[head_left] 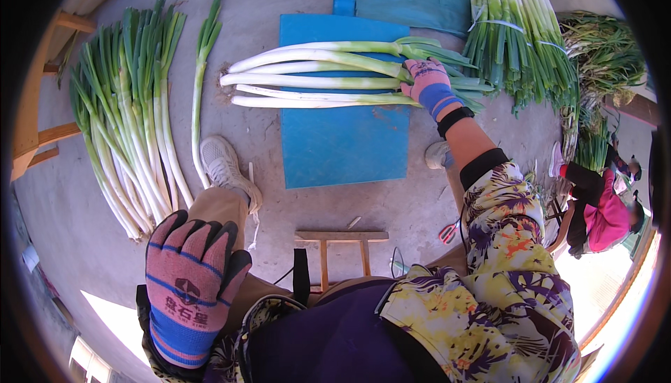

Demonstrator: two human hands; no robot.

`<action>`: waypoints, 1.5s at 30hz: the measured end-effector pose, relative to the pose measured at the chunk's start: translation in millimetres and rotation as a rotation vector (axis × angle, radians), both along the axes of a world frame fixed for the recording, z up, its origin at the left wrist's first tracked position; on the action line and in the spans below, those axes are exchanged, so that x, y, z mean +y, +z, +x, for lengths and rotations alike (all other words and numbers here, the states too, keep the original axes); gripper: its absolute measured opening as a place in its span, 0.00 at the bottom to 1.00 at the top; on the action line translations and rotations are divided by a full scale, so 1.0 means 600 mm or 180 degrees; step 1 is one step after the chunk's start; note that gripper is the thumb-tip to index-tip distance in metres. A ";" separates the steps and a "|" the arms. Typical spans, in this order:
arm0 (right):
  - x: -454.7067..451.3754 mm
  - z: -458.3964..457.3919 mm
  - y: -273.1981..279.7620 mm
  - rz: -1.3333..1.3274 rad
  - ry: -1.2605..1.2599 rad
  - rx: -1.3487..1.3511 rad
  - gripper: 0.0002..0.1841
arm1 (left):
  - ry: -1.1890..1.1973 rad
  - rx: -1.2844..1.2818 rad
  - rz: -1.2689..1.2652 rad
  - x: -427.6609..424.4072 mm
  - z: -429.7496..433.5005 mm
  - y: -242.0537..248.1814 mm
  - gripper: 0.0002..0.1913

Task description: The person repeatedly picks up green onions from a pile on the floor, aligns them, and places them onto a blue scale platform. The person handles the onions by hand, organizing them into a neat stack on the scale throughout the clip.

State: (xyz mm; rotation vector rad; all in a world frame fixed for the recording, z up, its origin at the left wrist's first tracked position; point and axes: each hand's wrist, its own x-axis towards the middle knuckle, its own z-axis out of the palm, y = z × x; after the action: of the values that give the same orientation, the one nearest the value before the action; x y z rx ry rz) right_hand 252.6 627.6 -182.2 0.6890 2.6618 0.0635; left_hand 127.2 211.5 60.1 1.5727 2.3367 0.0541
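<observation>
Several long Welsh onions (314,81) lie side by side across a flat blue board (346,147) on the floor. Their white stalks and roots point left, their green leaves right. My right hand (429,83), in a pink and blue work glove, grips the onions where white turns to green. My left hand (191,283), gloved alike, rests at my left knee with its fingers slightly apart; no object shows in it, and its palm is hidden. A single Welsh onion (199,73) lies left of the board, its white end by my left shoe (223,165).
A loose pile of Welsh onions (131,121) lies at left. Tied bundles (516,32) lie at upper right, near a heap of leafy trimmings (603,50). Red-handled scissors (448,233) are on the floor by my right leg. A wooden stool (341,237) stands below me. A person (608,215) sits at far right.
</observation>
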 end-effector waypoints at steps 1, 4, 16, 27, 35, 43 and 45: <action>0.005 -0.001 0.006 -0.0015 0.0051 0.0050 0.24 | 0.0005 -0.0010 -0.0015 0.000 0.000 0.000 0.23; 0.024 -0.010 0.019 0.0158 0.0280 0.0147 0.24 | 0.0016 -0.0026 -0.0043 0.000 0.000 0.000 0.23; 0.048 -0.022 -0.050 0.0353 0.0253 0.0334 0.30 | 0.0029 -0.0012 -0.0052 0.001 0.000 0.003 0.23; -0.054 0.013 -0.039 0.0096 0.1305 0.1760 0.17 | 0.0065 0.0005 0.0035 -0.004 0.005 0.005 0.23; -0.103 -0.024 -0.074 -0.0003 0.1073 0.1076 0.15 | 0.0044 -0.0017 -0.0010 -0.004 0.005 0.019 0.22; -0.083 -0.021 -0.067 -0.0132 0.0707 0.0638 0.11 | -0.0066 -0.0062 0.0102 -0.003 -0.006 -0.004 0.21; -0.079 -0.017 -0.073 -0.0392 0.0662 0.0791 0.11 | -0.0053 -0.0063 0.0075 -0.005 -0.005 0.000 0.21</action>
State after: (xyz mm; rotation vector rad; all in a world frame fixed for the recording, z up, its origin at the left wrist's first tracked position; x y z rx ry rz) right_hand 242.6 580.4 -225.9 0.4012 2.9372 -0.1376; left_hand 124.1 208.7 60.1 1.5952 2.3160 0.0931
